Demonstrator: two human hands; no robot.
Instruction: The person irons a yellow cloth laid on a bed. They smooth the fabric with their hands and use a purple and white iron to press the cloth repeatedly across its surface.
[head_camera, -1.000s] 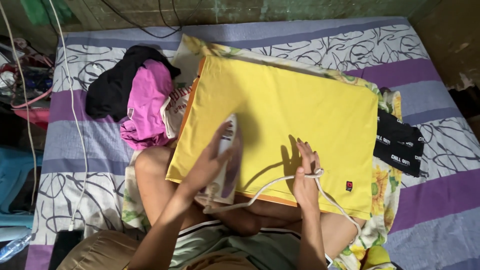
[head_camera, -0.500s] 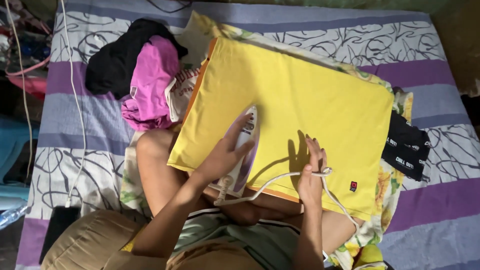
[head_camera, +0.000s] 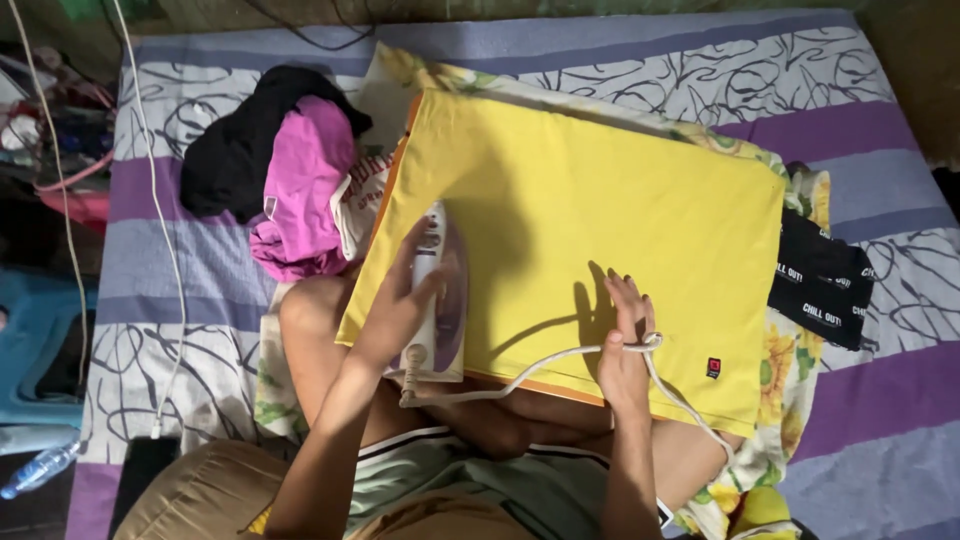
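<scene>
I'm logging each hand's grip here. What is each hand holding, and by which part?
The left hand grips the iron by its top handle. The right hand rests flat on the yellow shirt, with the iron's white cord looped around its fingers.

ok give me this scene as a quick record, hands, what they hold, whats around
left hand: grips the iron, which lies flat on the yellow shirt
right hand: flat on the shirt near its front edge, with the white cord looped around it
cord: runs from the back of the iron to the right hand
under shirt: flowered cloth on a striped bedsheet
left of shirt: pink garment and black garment, piled
right of shirt: folded black garment with white print
</scene>
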